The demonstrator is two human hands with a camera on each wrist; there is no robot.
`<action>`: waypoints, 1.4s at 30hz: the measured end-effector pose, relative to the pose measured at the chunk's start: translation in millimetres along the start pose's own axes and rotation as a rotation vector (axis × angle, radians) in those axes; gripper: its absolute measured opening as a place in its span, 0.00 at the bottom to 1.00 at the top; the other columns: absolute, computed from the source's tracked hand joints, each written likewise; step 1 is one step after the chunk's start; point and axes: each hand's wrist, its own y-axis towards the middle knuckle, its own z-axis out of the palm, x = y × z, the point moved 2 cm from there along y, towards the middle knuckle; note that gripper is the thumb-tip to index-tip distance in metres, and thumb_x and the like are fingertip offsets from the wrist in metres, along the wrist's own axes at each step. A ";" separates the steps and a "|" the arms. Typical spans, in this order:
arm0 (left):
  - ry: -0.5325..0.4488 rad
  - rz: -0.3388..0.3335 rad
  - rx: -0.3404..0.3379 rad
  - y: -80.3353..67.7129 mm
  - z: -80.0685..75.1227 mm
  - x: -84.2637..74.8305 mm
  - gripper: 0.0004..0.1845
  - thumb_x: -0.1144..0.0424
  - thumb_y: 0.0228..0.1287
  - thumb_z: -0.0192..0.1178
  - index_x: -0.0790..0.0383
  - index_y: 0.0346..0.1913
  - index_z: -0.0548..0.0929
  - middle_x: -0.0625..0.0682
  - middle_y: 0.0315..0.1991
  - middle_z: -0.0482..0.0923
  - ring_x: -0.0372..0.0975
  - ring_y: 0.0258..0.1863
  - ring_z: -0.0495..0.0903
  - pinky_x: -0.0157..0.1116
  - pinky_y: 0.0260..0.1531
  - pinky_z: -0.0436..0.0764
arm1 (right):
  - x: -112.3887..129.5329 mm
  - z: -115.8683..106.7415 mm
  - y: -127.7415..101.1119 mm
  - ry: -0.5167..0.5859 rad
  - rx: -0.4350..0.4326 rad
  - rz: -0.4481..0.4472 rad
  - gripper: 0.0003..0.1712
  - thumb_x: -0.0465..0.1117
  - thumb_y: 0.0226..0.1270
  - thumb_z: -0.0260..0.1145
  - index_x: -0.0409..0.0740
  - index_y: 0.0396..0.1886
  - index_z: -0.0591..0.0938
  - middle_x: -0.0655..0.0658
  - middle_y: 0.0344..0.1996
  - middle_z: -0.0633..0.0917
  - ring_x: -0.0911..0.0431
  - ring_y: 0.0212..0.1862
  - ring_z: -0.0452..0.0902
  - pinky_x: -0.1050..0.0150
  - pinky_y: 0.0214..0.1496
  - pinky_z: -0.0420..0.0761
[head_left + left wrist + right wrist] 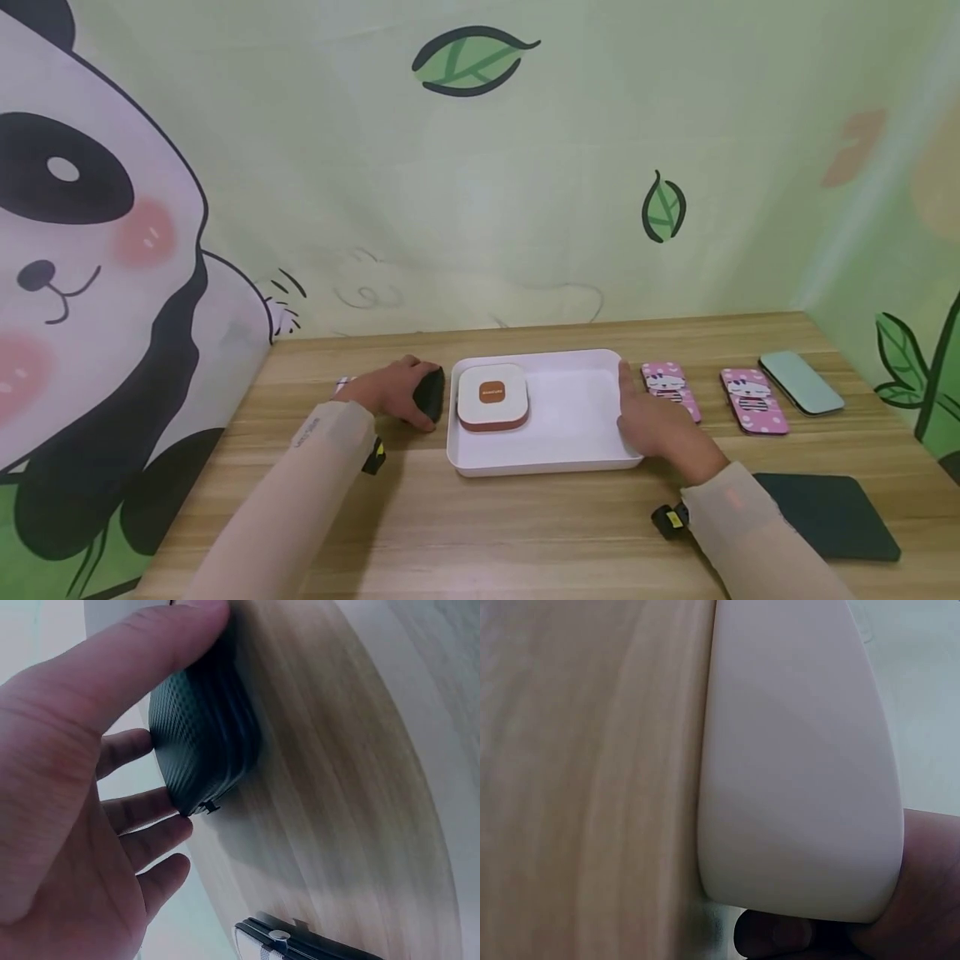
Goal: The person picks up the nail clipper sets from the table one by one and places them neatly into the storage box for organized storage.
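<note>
My left hand (pixel 393 392) holds a small black zip case (pixel 429 395) just left of the white tray (pixel 555 468). In the left wrist view the thumb and fingertips pinch the textured case (pixel 199 739), its zipper side facing the table. The right hand (pixel 660 421) grips the tray's right end. Seen from the right wrist, fingers and hand wrap that end of the tray (pixel 802 765), partly hidden behind it. A rounded white box (pixel 465 400) with a brown base and brown label sits in the tray's left half.
Right of the tray lie two pink cartoon-cat cases (pixel 663 383) (pixel 753 402), a pale rounded slab (pixel 801 382) and a dark flat rectangle (pixel 832 517). A patterned item (pixel 343 383) peeks out behind the left hand. The wooden table (pixel 480 542) meets a panda-printed backdrop.
</note>
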 end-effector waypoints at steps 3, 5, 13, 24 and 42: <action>-0.026 0.005 0.002 1.5 2.0 1.6 0.54 0.41 0.47 0.76 0.46 0.77 0.60 0.56 0.73 0.60 0.52 0.62 0.68 0.55 0.57 0.74 | 0.0 1.0 0.8 -0.001 0.005 0.001 0.47 0.42 0.77 0.48 0.36 0.79 0.29 0.47 0.17 0.73 0.57 0.16 0.64 0.63 0.19 0.66; -0.039 0.008 0.005 1.7 3.4 3.3 0.54 0.42 0.47 0.76 0.46 0.77 0.59 0.56 0.74 0.59 0.52 0.63 0.67 0.55 0.58 0.74 | -0.4 1.9 1.5 0.001 0.007 0.002 0.47 0.43 0.77 0.48 0.36 0.79 0.29 0.47 0.17 0.73 0.57 0.16 0.63 0.63 0.19 0.65; -0.029 0.002 -0.010 -2.1 0.5 4.3 0.54 0.44 0.45 0.78 0.47 0.76 0.62 0.57 0.70 0.65 0.51 0.59 0.70 0.55 0.56 0.74 | -3.6 4.6 4.7 -0.010 -0.008 -0.002 0.47 0.43 0.77 0.48 0.36 0.79 0.29 0.47 0.17 0.73 0.57 0.15 0.63 0.64 0.18 0.65; 0.001 -0.019 -0.020 -5.5 3.2 1.5 0.54 0.38 0.44 0.76 0.49 0.74 0.63 0.57 0.63 0.68 0.50 0.55 0.70 0.51 0.51 0.77 | -3.6 4.9 3.5 -0.004 0.000 -0.009 0.47 0.42 0.77 0.48 0.36 0.79 0.29 0.46 0.18 0.74 0.56 0.16 0.65 0.63 0.19 0.66; 0.073 0.041 -0.152 -7.7 -17.9 6.5 0.53 0.36 0.43 0.74 0.48 0.74 0.65 0.59 0.64 0.69 0.50 0.54 0.72 0.50 0.49 0.79 | -2.7 1.1 1.5 0.015 -0.001 -0.012 0.46 0.42 0.77 0.48 0.36 0.79 0.29 0.47 0.16 0.73 0.57 0.15 0.63 0.65 0.18 0.66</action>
